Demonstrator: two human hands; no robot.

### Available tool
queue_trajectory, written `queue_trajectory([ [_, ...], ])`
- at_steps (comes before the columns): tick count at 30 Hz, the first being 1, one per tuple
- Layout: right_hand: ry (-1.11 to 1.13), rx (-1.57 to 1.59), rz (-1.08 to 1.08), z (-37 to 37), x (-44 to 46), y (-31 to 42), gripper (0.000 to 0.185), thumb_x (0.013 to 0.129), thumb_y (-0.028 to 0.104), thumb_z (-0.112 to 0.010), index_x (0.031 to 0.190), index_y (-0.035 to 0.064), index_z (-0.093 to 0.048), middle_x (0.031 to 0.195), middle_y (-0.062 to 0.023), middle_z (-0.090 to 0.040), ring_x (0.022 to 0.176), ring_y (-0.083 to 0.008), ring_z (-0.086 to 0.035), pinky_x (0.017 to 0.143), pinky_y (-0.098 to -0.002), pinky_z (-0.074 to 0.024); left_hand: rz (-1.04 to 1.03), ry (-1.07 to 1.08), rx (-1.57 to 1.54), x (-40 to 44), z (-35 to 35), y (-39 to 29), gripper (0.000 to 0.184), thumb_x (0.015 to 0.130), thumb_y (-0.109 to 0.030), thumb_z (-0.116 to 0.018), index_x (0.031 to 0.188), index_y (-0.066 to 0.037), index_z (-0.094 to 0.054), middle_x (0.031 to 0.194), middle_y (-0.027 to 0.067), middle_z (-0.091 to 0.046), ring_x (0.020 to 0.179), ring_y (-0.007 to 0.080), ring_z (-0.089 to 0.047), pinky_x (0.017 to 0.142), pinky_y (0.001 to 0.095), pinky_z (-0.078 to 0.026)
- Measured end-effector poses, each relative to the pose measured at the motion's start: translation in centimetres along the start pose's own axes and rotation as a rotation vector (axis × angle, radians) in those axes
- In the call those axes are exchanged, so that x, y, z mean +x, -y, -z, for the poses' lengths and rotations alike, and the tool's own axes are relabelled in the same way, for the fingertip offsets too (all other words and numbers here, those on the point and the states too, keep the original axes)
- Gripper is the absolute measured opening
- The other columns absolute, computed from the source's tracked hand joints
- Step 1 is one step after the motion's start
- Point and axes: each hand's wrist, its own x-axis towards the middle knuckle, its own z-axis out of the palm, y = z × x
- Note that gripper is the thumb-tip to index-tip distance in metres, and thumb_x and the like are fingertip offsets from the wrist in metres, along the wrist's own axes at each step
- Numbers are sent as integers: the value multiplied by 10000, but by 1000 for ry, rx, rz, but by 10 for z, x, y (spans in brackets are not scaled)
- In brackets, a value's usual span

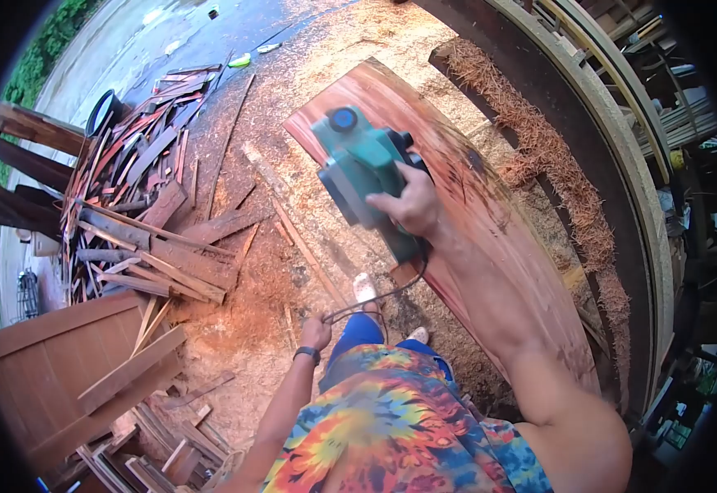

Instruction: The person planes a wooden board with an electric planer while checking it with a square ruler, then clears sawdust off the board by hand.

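A green electric hand planer [364, 168] with a blue knob rests on a long reddish wooden plank [498, 222], near its far end. My right hand [414, 200] is closed around the planer's rear handle. From the back of the tool a dark power cord [387, 294] runs down toward me. Its slack is gripped in my left hand [316, 334], which is closed and held low beside my leg. Dark streaks and rough patches mark the plank's right edge.
Scrap wood strips lie in a large heap [149, 164] at the left. Curly shavings [547, 156] cover a dark beam to the right of the plank. Sawdust [252, 320] spreads over the ground by my feet. A brown panelled board [71, 353] lies at lower left.
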Motion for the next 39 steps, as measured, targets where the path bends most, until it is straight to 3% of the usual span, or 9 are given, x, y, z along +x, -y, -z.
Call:
queue_trajectory([
  [4,-199,-77,-214,52,-169,0,339,803,145,-795,1080,-4,-670,735,-3,-630,657,-100,-582,613,-289,-483,-159,33,116,8,2,-15,427,1004,-451,-570,1010,-56,-732,1047,257,-693,1032,460,-650,880,529,-517],
  [5,-273,-39,-185,60,-216,-5,188,829,109,-775,850,21,-610,596,1,-562,494,-90,-541,480,-261,-428,-229,9,142,8,2,-24,426,1004,-452,-570,1008,-58,-731,1076,244,-688,1059,457,-639,892,529,-514],
  [11,-856,93,-501,57,-490,44,560,855,72,-677,1375,-49,-509,663,-31,-546,488,-114,-517,476,-262,-442,-1070,332,509,18,-71,-59,250,879,-343,-628,983,-156,-758,1078,111,-708,1078,339,-637,876,468,-512],
  [15,-1396,170,-562,-9,-639,63,485,877,30,-723,1327,-41,-556,762,-35,-586,507,-87,-511,462,-259,-434,-1219,657,630,24,-173,-67,225,868,-267,-575,890,-119,-744,1016,190,-727,958,374,-676,901,482,-522],
  [19,-1837,249,-522,-93,-759,72,469,870,47,-767,1290,-19,-571,737,-23,-604,508,-76,-524,462,-263,-434,-1401,844,1133,-38,-239,-136,384,852,-486,-695,972,-131,-779,1026,197,-702,1016,387,-657,957,500,-496],
  [27,-2315,391,-829,-203,-854,65,399,852,69,-757,1218,6,-611,708,-19,-593,497,-110,-528,447,-283,-435,-1676,968,989,-202,-385,-208,388,969,-409,-590,874,-66,-743,905,212,-696,933,390,-674,789,535,-520],
  [30,-2458,537,-814,-222,-874,66,352,851,63,-744,1181,19,-628,690,-17,-577,488,-127,-538,410,-304,-449,-1870,1485,435,-255,-432,-223,321,975,-358,-620,943,-46,-691,940,191,-695,882,395,-683,735,486,-533],
  [36,-2714,884,-786,-270,-898,39,263,887,113,-738,1124,47,-645,668,-31,-558,455,-152,-527,396,-314,-461,-1786,1761,692,-389,-493,-244,220,900,-253,-657,1035,-88,-714,1115,121,-681,1073,329,-605,828,493,-515],
  [39,-2874,1181,-770,-254,-904,44,203,915,140,-724,1084,59,-648,669,-32,-551,449,-161,-516,410,-325,-457,-2379,1472,685,-428,-532,-275,312,895,-294,-686,1109,-67,-696,1236,164,-640,1178,349,-566,916,507,-497],
])
